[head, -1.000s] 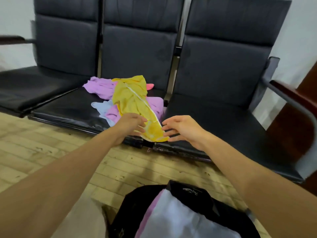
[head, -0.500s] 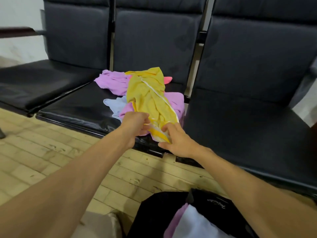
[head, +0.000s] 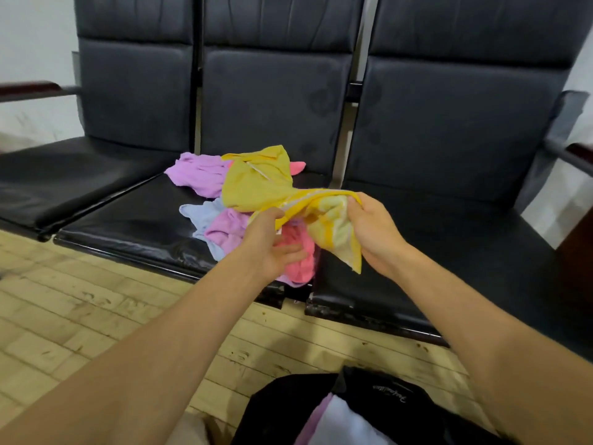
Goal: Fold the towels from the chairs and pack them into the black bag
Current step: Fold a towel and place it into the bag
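Note:
A yellow towel (head: 256, 184) with a pale stripe lies partly on a heap of towels on the middle chair seat (head: 128, 220). Its near end is lifted off the heap. My left hand (head: 272, 242) pinches the towel's near edge from below, and my right hand (head: 373, 232) grips the neighbouring corner, which hangs down. Under it lie a pink towel (head: 301, 255), purple towels (head: 199, 170) and a light blue towel (head: 200, 215). The black bag (head: 385, 399) stands open on the floor at the bottom, with white and lilac folded cloth (head: 343, 425) inside.
Three black padded chairs stand joined in a row, with wooden armrests (head: 29, 89) at both ends. The right seat (head: 449, 245) and the left seat (head: 48, 175) hold nothing. The floor (head: 80, 316) is pale wooden boards.
Both hands have taken hold of the yellow towel's near end and lifted it up and to the right off the heap, uncovering the pink towel beneath.

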`<state>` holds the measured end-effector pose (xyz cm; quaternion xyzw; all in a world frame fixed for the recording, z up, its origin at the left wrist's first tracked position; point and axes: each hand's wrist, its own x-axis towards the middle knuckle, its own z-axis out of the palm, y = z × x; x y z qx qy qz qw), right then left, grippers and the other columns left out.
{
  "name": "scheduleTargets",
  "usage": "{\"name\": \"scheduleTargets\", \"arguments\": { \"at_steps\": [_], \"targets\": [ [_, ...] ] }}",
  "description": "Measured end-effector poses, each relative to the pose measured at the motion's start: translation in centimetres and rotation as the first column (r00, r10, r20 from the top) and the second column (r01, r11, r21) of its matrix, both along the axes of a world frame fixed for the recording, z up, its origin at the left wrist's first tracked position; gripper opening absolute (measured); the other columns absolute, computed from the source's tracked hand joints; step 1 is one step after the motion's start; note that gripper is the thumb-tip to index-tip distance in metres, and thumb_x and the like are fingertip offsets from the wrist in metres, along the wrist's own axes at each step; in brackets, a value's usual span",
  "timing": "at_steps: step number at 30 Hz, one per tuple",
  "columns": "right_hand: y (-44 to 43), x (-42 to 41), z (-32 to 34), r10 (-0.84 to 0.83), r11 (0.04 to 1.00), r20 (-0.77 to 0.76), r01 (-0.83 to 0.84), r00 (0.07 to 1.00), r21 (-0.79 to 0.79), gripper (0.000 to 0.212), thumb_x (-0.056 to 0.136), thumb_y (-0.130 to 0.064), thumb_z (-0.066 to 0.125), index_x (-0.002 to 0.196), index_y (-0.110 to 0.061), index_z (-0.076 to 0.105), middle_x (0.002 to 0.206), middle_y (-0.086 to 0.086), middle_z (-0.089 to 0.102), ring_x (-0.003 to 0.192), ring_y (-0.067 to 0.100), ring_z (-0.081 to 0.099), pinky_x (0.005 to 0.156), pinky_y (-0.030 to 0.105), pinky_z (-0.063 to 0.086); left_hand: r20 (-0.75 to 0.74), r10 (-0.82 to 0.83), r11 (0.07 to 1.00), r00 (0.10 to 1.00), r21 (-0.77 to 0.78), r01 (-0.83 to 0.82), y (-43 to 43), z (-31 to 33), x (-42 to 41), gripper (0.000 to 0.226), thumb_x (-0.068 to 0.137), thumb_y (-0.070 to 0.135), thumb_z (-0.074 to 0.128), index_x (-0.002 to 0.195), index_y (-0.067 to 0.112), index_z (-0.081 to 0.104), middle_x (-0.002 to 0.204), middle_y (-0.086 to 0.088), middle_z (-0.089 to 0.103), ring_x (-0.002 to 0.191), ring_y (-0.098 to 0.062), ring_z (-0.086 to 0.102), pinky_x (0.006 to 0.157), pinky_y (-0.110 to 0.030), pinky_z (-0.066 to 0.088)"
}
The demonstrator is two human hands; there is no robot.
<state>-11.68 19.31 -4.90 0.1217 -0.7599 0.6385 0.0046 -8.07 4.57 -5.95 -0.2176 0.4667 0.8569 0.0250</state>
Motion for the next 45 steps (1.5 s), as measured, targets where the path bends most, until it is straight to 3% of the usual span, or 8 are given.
{"name": "scheduleTargets", "arguments": {
  "at_steps": [6,13,17,22,33,36,42,45],
  "targets": [
    [7.0,1.4,0.9,-0.029,0.955,0.134,0.067,0.991,-0.288,0.03,0.105,-0.021,0.038,0.12,-0.007,0.06,0.114,0.012,0.069,0.104,0.023,0.068,0.09,0.041,0.055,-0.058,-0.048,0.988,0.997,0.141,0.055,5.9,-0.1,-1.1,0.028,0.092,0.027,0.055,0.117,0.014,0.057,0.11,-0.014,0.056,0.101,-0.036,0.06,0.095,-0.052,0.049],
    [14.7,4.8,-2.4,-0.219,0.968,-0.02,0.219,0.976,0.123,0.015,0.105,-0.025,0.036,0.11,-0.019,0.049,0.105,-0.002,0.06,0.094,0.008,0.059,0.07,0.015,0.049,-0.052,-0.067,0.997,0.996,0.034,0.069,12.3,-2.0,-2.0,0.05,0.086,0.017,0.068,0.132,0.017,0.047,0.106,-0.009,0.067,0.09,-0.022,0.067,0.079,-0.042,0.055],
    [17.5,6.1,-3.6,-0.046,0.809,0.045,0.011,0.998,0.587,0.022,0.102,-0.032,0.04,0.119,-0.017,0.043,0.099,-0.004,0.059,0.09,0.011,0.058,0.075,0.03,0.049,-0.05,-0.083,0.987,0.995,-0.141,0.075,14.8,-4.1,-2.8,0.071,0.077,-0.006,0.063,0.141,0.012,0.038,0.116,-0.016,0.064,0.084,-0.022,0.069,0.057,-0.03,0.055],
    [19.6,7.7,-1.4,0.139,0.853,0.373,-0.302,0.917,0.426,0.036,0.096,-0.041,0.051,0.126,-0.023,0.042,0.107,0.0,0.067,0.095,0.01,0.067,0.079,0.026,0.057,-0.037,-0.226,0.945,0.973,-0.251,0.21,17.0,-4.2,-1.5,0.048,0.079,-0.011,0.059,0.125,0.0,0.052,0.103,-0.019,0.063,0.083,-0.028,0.066,0.066,-0.036,0.057],
    [20.3,7.0,-3.3,-0.224,0.866,0.252,0.074,0.942,0.494,0.029,0.102,-0.021,0.043,0.081,-0.026,0.062,0.093,-0.007,0.064,0.081,0.011,0.064,0.071,0.027,0.051,0.137,-0.68,0.636,0.72,-0.379,0.672,19.3,-4.9,3.7,0.031,0.084,0.0,0.062,0.115,0.006,0.062,0.112,-0.013,0.068,0.1,-0.024,0.066,0.084,-0.032,0.055],
    [19.9,6.5,-3.8,-0.287,0.832,0.198,0.141,0.937,0.537,0.026,0.099,-0.017,0.049,0.079,-0.021,0.066,0.095,-0.005,0.064,0.08,0.011,0.06,0.064,0.024,0.044,0.201,-0.605,0.647,0.771,-0.441,0.622,18.8,-5.0,3.4,0.027,0.084,0.005,0.062,0.112,0.006,0.062,0.114,-0.012,0.067,0.103,-0.024,0.064,0.092,-0.035,0.051],
    [18.6,4.7,-5.3,-0.314,0.664,0.089,0.151,0.945,0.732,0.026,0.097,-0.046,0.049,0.107,-0.025,0.058,0.101,-0.006,0.06,0.107,0.019,0.054,0.103,0.042,0.036,0.203,-0.407,0.797,0.891,-0.397,0.454,16.5,-3.9,3.0,0.031,0.085,0.016,0.058,0.115,0.006,0.057,0.109,-0.012,0.065,0.094,-0.024,0.064,0.075,-0.033,0.054],
    [17.1,4.5,-5.0,-0.303,0.615,0.11,0.107,0.947,0.782,0.029,0.097,-0.046,0.049,0.097,-0.02,0.061,0.093,-0.003,0.062,0.098,0.02,0.052,0.088,0.039,0.025,0.128,-0.262,0.92,0.956,-0.266,0.288,15.3,-3.7,2.4,0.031,0.085,0.009,0.056,0.116,0.007,0.054,0.115,-0.013,0.062,0.098,-0.024,0.063,0.076,-0.031,0.052]
  ]
}}
